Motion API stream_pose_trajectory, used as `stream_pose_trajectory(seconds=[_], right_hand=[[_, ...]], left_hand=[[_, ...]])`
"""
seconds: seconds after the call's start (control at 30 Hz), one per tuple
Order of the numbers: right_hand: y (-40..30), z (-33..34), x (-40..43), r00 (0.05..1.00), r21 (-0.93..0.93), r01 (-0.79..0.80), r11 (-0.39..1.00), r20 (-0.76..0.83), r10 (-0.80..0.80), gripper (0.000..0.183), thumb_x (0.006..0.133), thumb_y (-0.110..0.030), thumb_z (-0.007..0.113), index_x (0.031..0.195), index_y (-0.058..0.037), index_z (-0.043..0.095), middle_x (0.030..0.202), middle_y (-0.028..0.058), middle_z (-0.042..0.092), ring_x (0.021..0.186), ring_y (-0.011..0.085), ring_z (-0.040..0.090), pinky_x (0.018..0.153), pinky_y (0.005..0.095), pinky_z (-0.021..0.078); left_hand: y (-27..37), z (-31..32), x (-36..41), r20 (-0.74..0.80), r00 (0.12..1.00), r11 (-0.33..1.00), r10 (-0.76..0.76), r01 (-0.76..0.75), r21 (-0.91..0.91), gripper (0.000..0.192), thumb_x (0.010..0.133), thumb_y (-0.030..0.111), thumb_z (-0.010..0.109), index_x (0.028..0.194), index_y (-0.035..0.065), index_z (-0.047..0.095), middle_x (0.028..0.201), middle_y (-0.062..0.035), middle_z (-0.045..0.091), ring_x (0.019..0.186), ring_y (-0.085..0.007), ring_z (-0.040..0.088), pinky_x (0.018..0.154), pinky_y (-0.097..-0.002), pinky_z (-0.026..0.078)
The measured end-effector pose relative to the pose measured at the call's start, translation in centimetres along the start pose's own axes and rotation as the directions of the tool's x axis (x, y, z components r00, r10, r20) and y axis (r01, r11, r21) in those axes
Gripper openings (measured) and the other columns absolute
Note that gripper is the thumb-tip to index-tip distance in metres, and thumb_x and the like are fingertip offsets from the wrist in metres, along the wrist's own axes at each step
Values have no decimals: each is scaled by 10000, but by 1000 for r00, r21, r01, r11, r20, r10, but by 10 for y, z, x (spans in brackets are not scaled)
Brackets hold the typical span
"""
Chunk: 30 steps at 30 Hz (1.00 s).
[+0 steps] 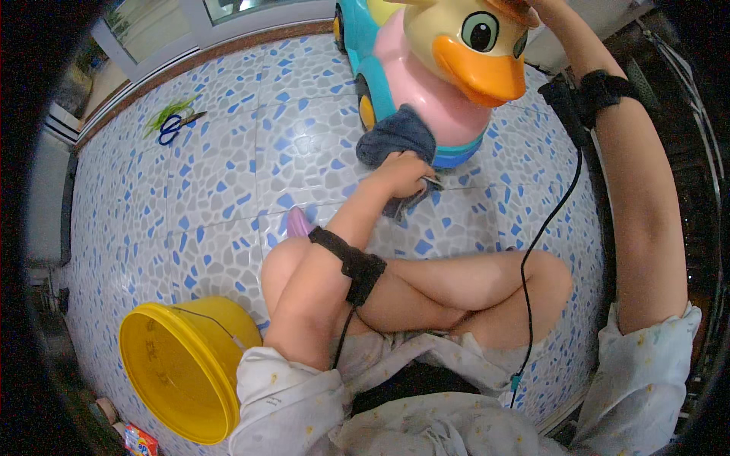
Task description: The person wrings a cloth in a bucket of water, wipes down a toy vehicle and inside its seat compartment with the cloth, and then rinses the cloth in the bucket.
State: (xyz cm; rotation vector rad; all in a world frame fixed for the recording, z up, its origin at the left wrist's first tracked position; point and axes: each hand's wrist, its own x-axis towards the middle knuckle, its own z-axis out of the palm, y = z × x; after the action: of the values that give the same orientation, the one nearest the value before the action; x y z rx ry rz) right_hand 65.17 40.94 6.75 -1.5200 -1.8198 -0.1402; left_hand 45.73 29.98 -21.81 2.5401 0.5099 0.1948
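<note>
In front of me stands a ride-on toy car shaped like a duck point(422, 91), with a cream head, an orange bill, a pink chest and a teal body. My left hand point(406, 172) grips a dark blue-grey cloth point(396, 137), which rests against the toy's lower front side by the yellow-hubbed wheel point(366, 112). A loose end of the cloth hangs below my fingers. At the top edge of the view, my right hand point(544, 7) reaches to the brown brim on the duck's head. Its fingers are mostly cut off, so their hold is hidden.
A yellow plastic bucket point(228, 316) lies tipped at lower left, beside a small red packet point(140, 440). Scissors with blue handles point(170, 130) and green strands point(171, 111) lie on the patterned tile floor point(217, 182). A black cable point(550, 219) runs from my right wrist strap.
</note>
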Motion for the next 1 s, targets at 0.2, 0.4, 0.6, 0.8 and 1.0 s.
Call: stream_pose_trajectory(seconds=[0.2, 0.4, 0.6, 0.8, 1.0], right_hand=[[-37, -4, -96, 912, -113, 283, 952, -275, -304, 401, 836, -239, 609, 1158, -26, 500, 1048, 117, 590, 960, 204, 575, 828, 318, 453], [-18, 0, -213, 823, 110, -233, 966, 552, 136, 471, 754, -309, 698, 1087, -20, 529, 1001, 147, 606, 914, 251, 590, 790, 337, 466], [15, 75, -288, 772, 474, -344, 810, 634, -42, 602, 770, -278, 710, 1237, -42, 414, 1044, 75, 553, 957, 160, 541, 752, 302, 499], [12, 94, -279, 653, 553, -757, 349, 625, 428, 500, 787, -183, 650, 1207, -3, 448, 1036, 111, 588, 816, 203, 618, 573, 308, 555], [14, 63, -261, 696, 806, -454, 380, 54, 716, 186, 776, -160, 660, 875, -6, 627, 726, 37, 617, 628, 75, 552, 513, 208, 411]], left_hand=[[-45, 10, -24, 157, 945, 948, -286, 302, -95, 297, 786, 174, 539, 1058, 82, 610, 1035, -175, 604, 1001, -362, 547, 857, -458, 416], [-15, -32, -18, -446, 858, 940, -253, 110, -322, 244, 792, 94, 511, 1001, -13, 578, 955, -231, 595, 905, -374, 574, 805, -412, 446], [46, -58, -9, -256, 867, 278, -427, -144, -950, 380, 842, 92, 524, 1219, 51, 494, 1112, -23, 533, 985, -125, 517, 808, -259, 447], [-3, -53, -11, -352, 884, 609, -306, -102, -786, 474, 796, 52, 477, 1269, 50, 453, 1188, -52, 505, 1083, -145, 474, 916, -289, 391], [-27, -42, -1, -675, 736, 996, -52, 87, 18, 573, 780, 79, 507, 1333, 61, 359, 1389, -189, 300, 1240, -395, 316, 1048, -433, 243]])
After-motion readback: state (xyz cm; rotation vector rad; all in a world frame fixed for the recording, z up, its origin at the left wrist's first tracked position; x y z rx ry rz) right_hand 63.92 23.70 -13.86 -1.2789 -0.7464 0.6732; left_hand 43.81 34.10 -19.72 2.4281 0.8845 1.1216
